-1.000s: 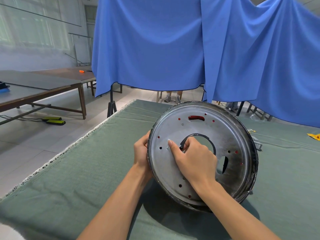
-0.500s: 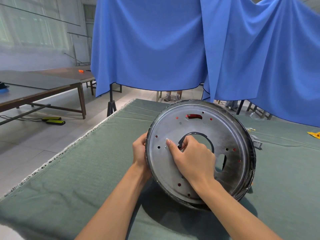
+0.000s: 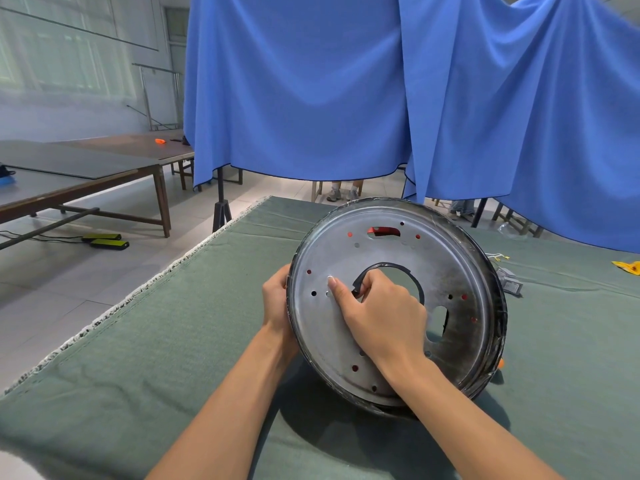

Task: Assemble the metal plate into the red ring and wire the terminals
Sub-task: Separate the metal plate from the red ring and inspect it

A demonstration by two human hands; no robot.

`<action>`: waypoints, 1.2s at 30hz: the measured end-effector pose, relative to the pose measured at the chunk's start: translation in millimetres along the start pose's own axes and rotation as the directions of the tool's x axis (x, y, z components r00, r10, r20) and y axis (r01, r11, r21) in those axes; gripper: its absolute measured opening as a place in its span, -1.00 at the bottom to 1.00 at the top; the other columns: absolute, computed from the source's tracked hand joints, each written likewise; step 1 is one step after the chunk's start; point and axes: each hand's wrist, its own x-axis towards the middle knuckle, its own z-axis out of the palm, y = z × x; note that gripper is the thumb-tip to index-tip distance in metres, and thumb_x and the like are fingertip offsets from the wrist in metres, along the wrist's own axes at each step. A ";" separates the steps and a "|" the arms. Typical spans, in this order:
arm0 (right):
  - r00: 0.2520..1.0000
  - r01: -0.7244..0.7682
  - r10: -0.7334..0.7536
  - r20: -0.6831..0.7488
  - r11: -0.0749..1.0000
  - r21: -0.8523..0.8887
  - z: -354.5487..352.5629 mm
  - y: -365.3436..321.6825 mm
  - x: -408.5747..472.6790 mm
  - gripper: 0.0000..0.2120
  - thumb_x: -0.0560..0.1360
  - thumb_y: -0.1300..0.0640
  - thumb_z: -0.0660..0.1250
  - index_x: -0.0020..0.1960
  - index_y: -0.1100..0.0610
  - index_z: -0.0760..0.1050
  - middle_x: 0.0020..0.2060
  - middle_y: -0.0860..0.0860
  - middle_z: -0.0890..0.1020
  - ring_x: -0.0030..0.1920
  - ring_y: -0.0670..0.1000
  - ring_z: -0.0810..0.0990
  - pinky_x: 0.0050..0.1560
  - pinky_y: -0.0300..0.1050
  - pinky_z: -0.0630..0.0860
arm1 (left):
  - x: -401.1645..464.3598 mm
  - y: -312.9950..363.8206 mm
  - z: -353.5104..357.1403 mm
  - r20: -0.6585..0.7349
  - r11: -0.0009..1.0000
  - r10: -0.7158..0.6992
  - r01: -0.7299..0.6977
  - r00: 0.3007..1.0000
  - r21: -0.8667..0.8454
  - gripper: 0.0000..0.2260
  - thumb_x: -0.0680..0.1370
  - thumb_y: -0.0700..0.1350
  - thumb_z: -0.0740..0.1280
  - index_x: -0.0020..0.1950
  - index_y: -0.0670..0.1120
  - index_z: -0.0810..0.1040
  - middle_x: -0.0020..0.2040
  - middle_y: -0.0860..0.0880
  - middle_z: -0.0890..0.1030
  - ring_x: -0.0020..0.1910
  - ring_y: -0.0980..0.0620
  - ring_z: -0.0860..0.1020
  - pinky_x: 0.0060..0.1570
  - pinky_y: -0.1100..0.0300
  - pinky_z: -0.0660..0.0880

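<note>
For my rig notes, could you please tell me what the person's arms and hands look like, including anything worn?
Both forearms are bare right to the frame's bottom edge: no sleeves, gloves or watch are visible. The left hand and right hand show no rings; the right thumbnail looks short and unpainted.

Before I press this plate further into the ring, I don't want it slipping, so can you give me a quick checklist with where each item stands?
1. Left hand gripping the plate's left rim: ok.
2. Right hand hooked into the centre opening, thumb pressed flat on the metal plate: ok.
3. Plate lying flat: not ok, it stands tilted, lower edge on the green cloth.
4. Red ring behind the plate: ok, red shows through the top slot and several small holes.
5. Plate fully seated in the ring: cannot tell.
6. Terminals wired: cannot tell; loose wires lie on the cloth to the right.
</note>
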 end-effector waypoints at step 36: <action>0.989 0.096 -0.092 -0.115 0.995 0.032 -7.7 6.0 -5.5 -0.53 0.43 -0.39 0.09 -0.31 0.02 0.30 -0.56 -0.12 0.40 -0.52 -0.07 0.42 -0.50 -0.25 0.26 | -4.3 3.5 4.9 0.059 0.998 0.056 -0.056 0.997 0.004 -0.67 0.47 -0.09 0.15 -0.38 -0.08 0.63 -0.37 -0.08 0.63 -0.39 0.01 0.61 -0.39 0.25 0.54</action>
